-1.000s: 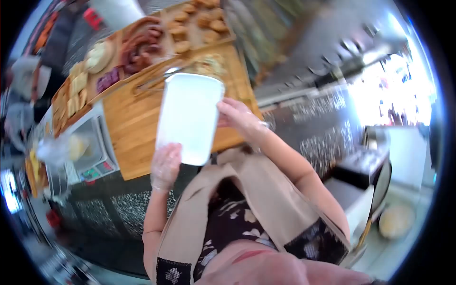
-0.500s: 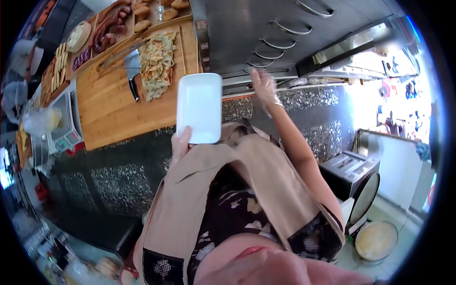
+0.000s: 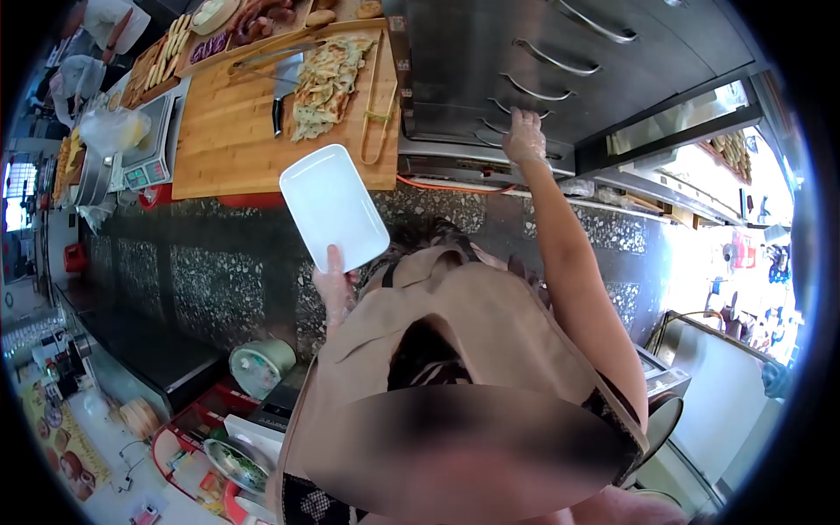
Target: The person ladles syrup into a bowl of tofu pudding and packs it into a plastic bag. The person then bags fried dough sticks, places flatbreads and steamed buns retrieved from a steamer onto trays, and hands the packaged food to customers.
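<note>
A clear plastic glove covers my left hand (image 3: 335, 284), which holds a white rectangular tray (image 3: 334, 208) by its near edge, thumb on top. The tray hangs over the floor beside the wooden board (image 3: 227, 131). My right hand (image 3: 525, 137), also gloved, is at the curved metal handles of the steel drawers (image 3: 464, 79); its fingers are bent around one handle (image 3: 522, 112). On the board lie sliced flatbread (image 3: 328, 87), a knife (image 3: 284, 83) with a black handle, and wooden tongs (image 3: 376, 118).
Left of the board stand a scale (image 3: 153, 144) and a plastic bag (image 3: 114, 131). Food trays line the board's far side, with people beyond. A bin (image 3: 262, 363) stands at lower left, and a bowl of greens (image 3: 238, 464) is nearby.
My right hand has moved from the air beside the drawers onto a handle. The tray in my left hand has tilted leftwards. The view has shifted, showing more drawers and the bin.
</note>
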`<state>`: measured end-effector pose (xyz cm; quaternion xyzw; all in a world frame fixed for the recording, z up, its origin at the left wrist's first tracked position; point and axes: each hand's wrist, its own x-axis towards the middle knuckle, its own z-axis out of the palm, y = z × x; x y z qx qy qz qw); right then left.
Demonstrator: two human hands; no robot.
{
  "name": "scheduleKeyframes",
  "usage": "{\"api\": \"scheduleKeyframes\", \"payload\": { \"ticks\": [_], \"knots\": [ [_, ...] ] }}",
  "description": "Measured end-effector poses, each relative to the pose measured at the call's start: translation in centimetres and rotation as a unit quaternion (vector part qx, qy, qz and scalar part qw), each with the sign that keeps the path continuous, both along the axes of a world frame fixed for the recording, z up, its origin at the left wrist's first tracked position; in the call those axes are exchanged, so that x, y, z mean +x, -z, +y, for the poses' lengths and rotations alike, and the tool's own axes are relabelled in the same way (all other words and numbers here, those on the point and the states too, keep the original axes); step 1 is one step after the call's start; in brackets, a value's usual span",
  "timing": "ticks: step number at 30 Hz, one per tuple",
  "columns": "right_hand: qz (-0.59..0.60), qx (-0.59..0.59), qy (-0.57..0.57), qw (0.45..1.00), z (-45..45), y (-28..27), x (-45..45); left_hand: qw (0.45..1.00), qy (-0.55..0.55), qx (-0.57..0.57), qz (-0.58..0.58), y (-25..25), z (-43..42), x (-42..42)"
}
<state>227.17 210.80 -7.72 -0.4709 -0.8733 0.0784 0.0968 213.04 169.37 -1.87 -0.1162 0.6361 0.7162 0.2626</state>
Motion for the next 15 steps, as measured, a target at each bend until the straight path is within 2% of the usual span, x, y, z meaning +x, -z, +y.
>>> {"api": "scheduleKeyframes", "payload": {
  "ticks": [3,5,8,10,13,15],
  "knots": [
    [-0.010,0.003,-0.005,1.000,0.3,-0.6,-0.1,1.000,0.021,0.011,-0.003,-0.3,0.2,0.4],
    [-0.077,-0.050,-0.002,0.996,0.4,-1.6,-0.1,0.999,0.034,0.014,-0.005,-1.0,0.8,0.2],
    [-0.053,-0.013,0.026,0.998,-3.5,-0.8,1.1,0.996,0.088,0.021,-0.007,-2.0,0.9,-0.5],
    [-0.032,0.014,0.004,0.999,-7.6,-1.5,3.9,0.992,0.113,0.048,0.015,-2.2,1.2,-1.1],
    [-0.041,-0.057,-0.018,0.997,-13.6,-4.4,8.9,0.983,0.174,0.057,0.021,-2.2,1.2,-2.7],
    [-0.057,-0.238,0.030,0.969,-16.0,-5.8,10.9,0.979,0.194,0.052,0.022,-2.6,2.3,-3.6]
  ]
}}
